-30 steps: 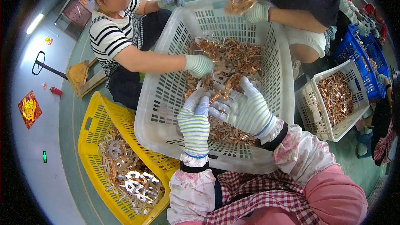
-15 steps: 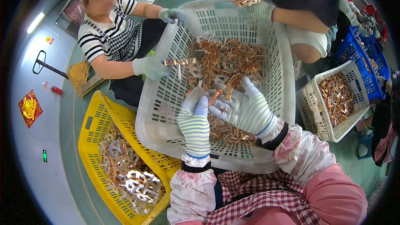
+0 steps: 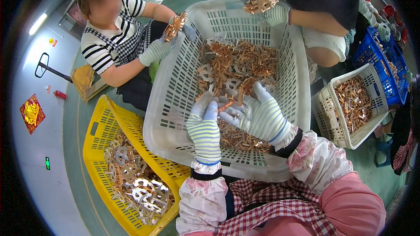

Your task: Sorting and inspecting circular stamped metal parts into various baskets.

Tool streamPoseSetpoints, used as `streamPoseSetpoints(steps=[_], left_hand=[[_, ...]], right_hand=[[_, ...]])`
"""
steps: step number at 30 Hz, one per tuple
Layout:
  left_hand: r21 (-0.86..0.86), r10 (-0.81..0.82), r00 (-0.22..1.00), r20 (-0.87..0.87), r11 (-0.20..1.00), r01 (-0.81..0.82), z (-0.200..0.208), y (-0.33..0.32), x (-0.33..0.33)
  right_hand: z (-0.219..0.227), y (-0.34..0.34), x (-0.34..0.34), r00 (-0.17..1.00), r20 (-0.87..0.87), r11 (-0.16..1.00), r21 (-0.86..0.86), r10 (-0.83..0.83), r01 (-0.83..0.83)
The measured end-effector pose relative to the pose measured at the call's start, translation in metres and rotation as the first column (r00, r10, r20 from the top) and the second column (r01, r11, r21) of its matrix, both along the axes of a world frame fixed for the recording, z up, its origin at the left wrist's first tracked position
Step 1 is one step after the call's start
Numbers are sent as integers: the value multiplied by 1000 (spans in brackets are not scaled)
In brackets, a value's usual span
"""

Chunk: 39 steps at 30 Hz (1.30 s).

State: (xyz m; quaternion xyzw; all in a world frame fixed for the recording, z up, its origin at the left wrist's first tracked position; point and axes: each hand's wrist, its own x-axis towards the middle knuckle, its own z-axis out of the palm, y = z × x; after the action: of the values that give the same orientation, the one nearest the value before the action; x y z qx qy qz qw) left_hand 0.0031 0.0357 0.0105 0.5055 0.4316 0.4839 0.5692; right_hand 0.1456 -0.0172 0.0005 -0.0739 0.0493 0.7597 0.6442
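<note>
Both my hands, in striped knit gloves, are over a large white crate (image 3: 153,118) heaped with copper-coloured and silver metal pieces (image 3: 245,59). The fingertips of my left hand (image 3: 204,126) pinch one end of a small copper strip (image 3: 226,105) with a row of marks or holes along it. My right hand (image 3: 258,116) faces it, fingers curled and thumb raised. A second copper strip (image 3: 240,95) stands upright in its grip, and a short silvery bit shows by its lower fingers. The strip between the hands reaches close to my right fingers; whether they touch it is unclear.
At left stands a yellow crate (image 3: 98,124) of silver and copper parts. A co-worker (image 3: 118,30) across the crate holds copper strips; another (image 3: 315,4) at the far side holds a bundle. A smaller white crate (image 3: 348,142) and blue crates (image 3: 365,57) are at right.
The strip between my hands has tilted flatter; my hands have barely moved. The co-worker at left has lifted copper strips from over the crate up to the other hand.
</note>
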Motion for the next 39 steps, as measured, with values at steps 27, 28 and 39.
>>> streamPoseSetpoints(steps=[27, 28, 39], left_hand=[[-165, 228, 940, 255, 968, -190, 6, -7, -43], [-200, 204, 933, 296, 968, -148, 6, -6, -31], [-251, 105, 936, 337, 968, -18, 14, -17, -27]], right_hand=[[-249, 135, 88, -963, 16, 368, -922, -271, -119], [-318, 99, 137, -967, -7, 367, -926, -253, -89], [-386, 96, 134, -698, 580, 807, -111, -421, -580]])
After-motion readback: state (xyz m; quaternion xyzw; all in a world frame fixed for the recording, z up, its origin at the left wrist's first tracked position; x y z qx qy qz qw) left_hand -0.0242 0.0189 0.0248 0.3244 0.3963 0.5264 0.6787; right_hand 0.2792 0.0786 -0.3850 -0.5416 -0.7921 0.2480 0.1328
